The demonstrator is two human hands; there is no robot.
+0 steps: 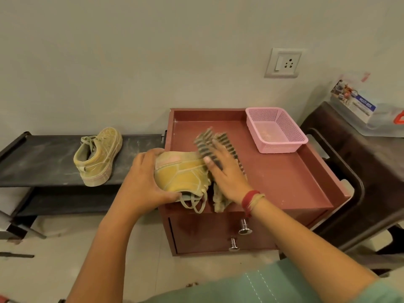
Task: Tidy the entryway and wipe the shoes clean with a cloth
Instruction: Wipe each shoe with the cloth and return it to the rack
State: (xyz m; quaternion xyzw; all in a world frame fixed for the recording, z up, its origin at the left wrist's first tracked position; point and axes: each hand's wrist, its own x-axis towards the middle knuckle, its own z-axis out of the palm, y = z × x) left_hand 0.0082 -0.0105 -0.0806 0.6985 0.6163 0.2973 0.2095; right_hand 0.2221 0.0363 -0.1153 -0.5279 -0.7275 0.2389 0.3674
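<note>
Fingers of the left hand (144,182) clamp the yellow sneaker (181,171) at the cabinet top's (284,171) front edge; right hand (223,169) presses the striped cloth (209,145), fingers spread. Hard wiping could push the sneaker off.

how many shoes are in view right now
2. One shoe on the rack stands on the dark shoe rack at left. The other, the held shoe, is in the left hand over the red cabinet. None seem hidden.
</note>
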